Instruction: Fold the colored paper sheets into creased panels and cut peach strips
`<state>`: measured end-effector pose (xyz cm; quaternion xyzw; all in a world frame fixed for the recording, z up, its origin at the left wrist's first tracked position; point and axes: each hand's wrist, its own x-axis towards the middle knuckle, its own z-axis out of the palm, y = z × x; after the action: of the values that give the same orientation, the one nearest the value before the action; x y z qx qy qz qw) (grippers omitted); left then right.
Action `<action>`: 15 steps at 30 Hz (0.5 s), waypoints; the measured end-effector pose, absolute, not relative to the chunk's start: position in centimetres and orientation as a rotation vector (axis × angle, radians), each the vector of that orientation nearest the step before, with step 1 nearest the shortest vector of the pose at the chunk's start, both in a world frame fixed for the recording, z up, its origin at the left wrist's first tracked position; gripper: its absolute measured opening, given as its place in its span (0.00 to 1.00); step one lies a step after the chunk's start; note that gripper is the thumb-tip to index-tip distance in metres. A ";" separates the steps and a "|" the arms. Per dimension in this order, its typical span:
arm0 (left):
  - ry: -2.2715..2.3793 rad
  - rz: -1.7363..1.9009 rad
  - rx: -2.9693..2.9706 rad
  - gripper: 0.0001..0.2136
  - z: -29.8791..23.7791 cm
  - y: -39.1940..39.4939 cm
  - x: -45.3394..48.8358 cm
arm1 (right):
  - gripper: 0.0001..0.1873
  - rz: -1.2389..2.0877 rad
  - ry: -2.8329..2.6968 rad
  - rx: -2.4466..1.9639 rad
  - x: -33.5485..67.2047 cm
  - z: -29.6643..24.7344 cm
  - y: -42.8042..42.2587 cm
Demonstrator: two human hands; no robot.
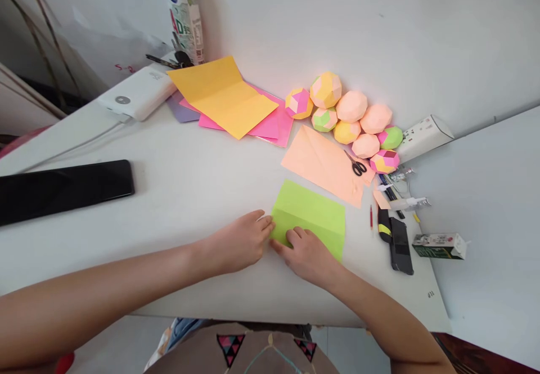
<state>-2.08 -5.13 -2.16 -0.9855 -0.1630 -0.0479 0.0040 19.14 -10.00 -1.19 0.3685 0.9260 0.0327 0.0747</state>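
A sheet of light green paper (314,205) lies on the table near its front, with a crease running across it. At its left edge, my left hand (247,242) has its fingers pressed together on the paper. My right hand (310,255) rests over the lower left part of the same sheet, fingers curled and one digit stretched toward the left corner by the left hand's fingertips. Both hands grip the paper's left edge. The lower part of the sheet is hidden under my right hand.
Behind the sheet lie peach paper (316,157) and black scissors (356,166). Several faceted paper balls (351,107) sit against the wall. Orange paper (228,98), a power bank (139,93) and a bottle (185,19) stand back left. A black phone (67,188) lies left, a carton (439,246) right.
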 end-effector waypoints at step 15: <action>-0.453 -0.007 -2.964 0.09 -2.5 -6.2 -1.4 | 0.23 0.168 2.608 1.291 27.9 -0.3 -16.2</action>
<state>-1.43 -6.20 -2.45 -0.9860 -0.1507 -0.0023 0.0716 27.93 -16.15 -0.26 0.4401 0.8890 0.0572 0.1130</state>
